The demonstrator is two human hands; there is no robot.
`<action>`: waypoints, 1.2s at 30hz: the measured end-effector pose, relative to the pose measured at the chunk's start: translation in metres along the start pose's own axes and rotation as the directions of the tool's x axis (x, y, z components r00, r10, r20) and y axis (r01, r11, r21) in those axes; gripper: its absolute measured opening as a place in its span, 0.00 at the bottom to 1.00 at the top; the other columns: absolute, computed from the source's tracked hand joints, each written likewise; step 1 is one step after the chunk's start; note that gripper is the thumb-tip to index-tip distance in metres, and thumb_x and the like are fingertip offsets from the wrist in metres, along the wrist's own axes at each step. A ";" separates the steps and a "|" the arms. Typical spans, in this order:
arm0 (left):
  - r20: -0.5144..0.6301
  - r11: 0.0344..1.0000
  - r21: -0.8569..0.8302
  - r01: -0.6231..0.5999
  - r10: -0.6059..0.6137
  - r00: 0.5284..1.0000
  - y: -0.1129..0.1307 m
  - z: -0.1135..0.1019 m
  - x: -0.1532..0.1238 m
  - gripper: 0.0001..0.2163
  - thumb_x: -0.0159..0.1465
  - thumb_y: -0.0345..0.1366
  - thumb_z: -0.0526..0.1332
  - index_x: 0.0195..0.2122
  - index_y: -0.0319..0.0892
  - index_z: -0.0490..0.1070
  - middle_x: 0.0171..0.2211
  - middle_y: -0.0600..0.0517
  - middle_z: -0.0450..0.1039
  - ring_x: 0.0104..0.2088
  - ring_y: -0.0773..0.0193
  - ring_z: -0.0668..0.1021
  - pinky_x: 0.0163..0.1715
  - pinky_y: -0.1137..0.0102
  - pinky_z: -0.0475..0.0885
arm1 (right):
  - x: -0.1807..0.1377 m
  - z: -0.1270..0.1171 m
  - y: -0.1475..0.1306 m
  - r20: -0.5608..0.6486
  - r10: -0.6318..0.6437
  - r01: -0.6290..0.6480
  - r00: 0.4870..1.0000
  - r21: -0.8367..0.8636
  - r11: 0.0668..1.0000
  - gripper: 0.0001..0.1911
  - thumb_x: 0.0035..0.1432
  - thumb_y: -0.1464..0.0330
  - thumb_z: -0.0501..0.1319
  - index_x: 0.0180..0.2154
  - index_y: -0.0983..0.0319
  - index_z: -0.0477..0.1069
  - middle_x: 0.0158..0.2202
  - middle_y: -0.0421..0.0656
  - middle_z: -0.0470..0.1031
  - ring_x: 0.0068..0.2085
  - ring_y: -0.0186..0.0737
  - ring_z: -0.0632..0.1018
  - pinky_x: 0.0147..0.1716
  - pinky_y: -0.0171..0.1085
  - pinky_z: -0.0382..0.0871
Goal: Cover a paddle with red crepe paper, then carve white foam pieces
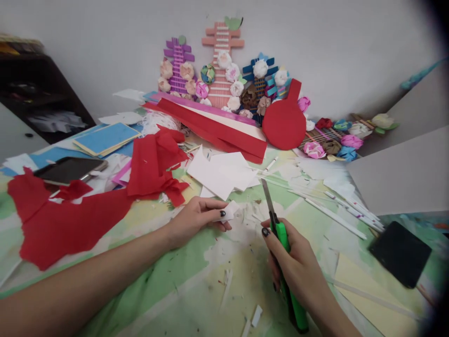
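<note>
Two things are in hand: a small white paper scrap (229, 210) pinched at the fingertips of the left hand (196, 220), and green-handled scissors (282, 252) gripped in the right hand (298, 271), whose fingers are wrapped tight around the handle. The blades point away, up the bench (168, 281), and look closed or nearly so — their tips lie well clear of the scrap, which sits just left of the handle, low over the bench. To cut cleanly, I judge the scrap should be held taut and fed squarely between opened blades, fingertips kept back from the edge. Around lie white offcuts (220, 175), torn red paper (70, 220), a phone (70, 169) and paper flowers (224, 75) by the wall.
</note>
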State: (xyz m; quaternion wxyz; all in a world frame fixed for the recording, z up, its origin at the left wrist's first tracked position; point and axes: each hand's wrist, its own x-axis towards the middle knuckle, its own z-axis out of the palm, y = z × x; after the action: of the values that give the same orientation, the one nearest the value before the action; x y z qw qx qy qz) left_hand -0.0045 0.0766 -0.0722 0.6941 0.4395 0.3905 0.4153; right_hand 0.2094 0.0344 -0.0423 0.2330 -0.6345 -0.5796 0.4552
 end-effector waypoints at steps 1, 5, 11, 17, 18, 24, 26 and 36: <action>-0.010 1.000 -0.017 -0.004 0.004 1.000 0.000 -0.001 0.001 0.13 0.53 0.33 0.65 0.39 0.34 0.77 0.26 0.46 0.77 0.28 0.65 0.77 0.31 0.71 0.72 | 0.000 -0.001 0.000 -0.008 0.008 -0.008 1.000 -0.016 1.000 0.23 0.60 0.53 0.48 0.51 0.60 0.61 0.11 0.30 0.58 0.11 0.34 0.64 0.11 0.30 0.58; -0.051 0.998 -0.051 0.045 -0.048 0.998 0.000 -0.004 0.003 0.16 0.50 0.34 0.67 0.41 0.37 0.76 0.28 0.48 0.77 0.27 0.68 0.75 0.27 0.74 0.68 | 0.003 -0.008 0.000 -0.126 -0.133 0.100 0.983 -0.237 0.966 0.19 0.59 0.55 0.51 0.47 0.59 0.63 0.16 0.34 0.66 0.15 0.34 0.68 0.17 0.31 0.61; -0.106 0.987 -0.099 0.124 -0.134 0.985 0.000 -0.005 0.003 0.17 0.45 0.34 0.71 0.37 0.39 0.77 0.28 0.51 0.76 0.26 0.71 0.73 0.27 0.76 0.67 | 0.003 -0.027 0.001 -0.204 -0.382 0.204 0.902 -0.578 0.790 0.17 0.57 0.58 0.53 0.45 0.60 0.66 0.25 0.42 0.73 0.24 0.39 0.74 0.23 0.34 0.62; -0.053 0.986 -0.141 0.093 -0.101 0.993 -0.003 -0.010 0.003 0.13 0.48 0.34 0.70 0.35 0.38 0.77 0.23 0.51 0.74 0.25 0.71 0.73 0.24 0.78 0.66 | 0.002 -0.030 0.004 -0.121 -0.356 0.202 0.927 -0.638 0.743 0.21 0.59 0.63 0.50 0.52 0.63 0.63 0.42 0.51 0.76 0.38 0.46 0.77 0.35 0.40 0.67; -0.039 0.986 -0.143 0.084 -0.091 0.995 -0.003 -0.010 0.003 0.12 0.49 0.34 0.69 0.36 0.37 0.78 0.24 0.50 0.74 0.25 0.70 0.74 0.25 0.77 0.67 | 0.002 -0.028 0.004 -0.103 -0.345 0.200 0.933 -0.648 0.735 0.22 0.59 0.64 0.49 0.53 0.64 0.63 0.44 0.52 0.75 0.40 0.47 0.76 0.37 0.41 0.67; -0.013 0.991 -0.118 0.055 -0.057 0.998 -0.003 -0.007 0.003 0.12 0.51 0.34 0.69 0.37 0.37 0.77 0.29 0.47 0.77 0.28 0.68 0.76 0.28 0.77 0.69 | -0.005 -0.016 -0.004 0.030 -0.195 0.155 0.980 -0.729 0.667 0.20 0.58 0.74 0.48 0.53 0.66 0.61 0.41 0.53 0.74 0.41 0.50 0.75 0.36 0.41 0.65; 0.000 0.996 -0.081 0.041 -0.041 0.999 -0.003 -0.006 0.002 0.11 0.51 0.33 0.68 0.37 0.37 0.78 0.28 0.47 0.77 0.28 0.68 0.76 0.28 0.78 0.69 | -0.008 -0.014 -0.006 0.046 -0.197 0.165 0.979 -0.746 0.646 0.18 0.58 0.75 0.48 0.50 0.65 0.63 0.40 0.52 0.74 0.40 0.49 0.75 0.34 0.40 0.64; -0.019 0.997 0.076 -0.021 0.023 1.000 -0.002 0.005 -0.007 0.12 0.47 0.31 0.70 0.32 0.33 0.77 0.25 0.45 0.77 0.26 0.65 0.77 0.26 0.75 0.71 | -0.012 -0.005 0.001 -0.056 -0.412 0.252 0.909 -0.713 0.654 0.06 0.59 0.71 0.49 0.38 0.62 0.62 0.32 0.46 0.73 0.33 0.42 0.73 0.27 0.35 0.54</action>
State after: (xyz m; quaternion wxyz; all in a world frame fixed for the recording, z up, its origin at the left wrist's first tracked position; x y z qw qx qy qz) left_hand -0.0016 0.0679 -0.0709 0.6685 0.4657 0.4080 0.4120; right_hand 0.2146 0.0239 -0.0368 0.1193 -0.6020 -0.7850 0.0842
